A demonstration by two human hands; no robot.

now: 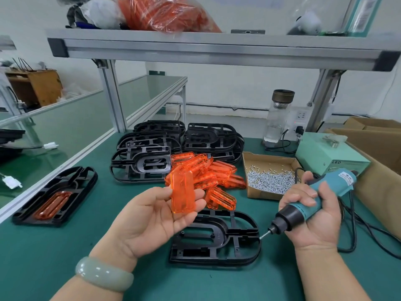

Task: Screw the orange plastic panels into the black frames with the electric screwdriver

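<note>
A translucent orange panel [183, 192] is held in the left hand [152, 218] over a black frame [217, 237] laid flat on the counter [65, 246], with the teal electric screwdriver [314, 203] angled down toward its right edge.

Green desk [65, 246] carrying a glass bottle [276, 118] and pale green power box [321, 153] far right, beneath an aluminium shelf [217, 51] holding bags [165, 14].

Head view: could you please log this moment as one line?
left hand: holds orange panel | right hand: grips electric screwdriver | black frame: empty, on mat

"LED" is printed on the pale green box [329, 157].
</note>
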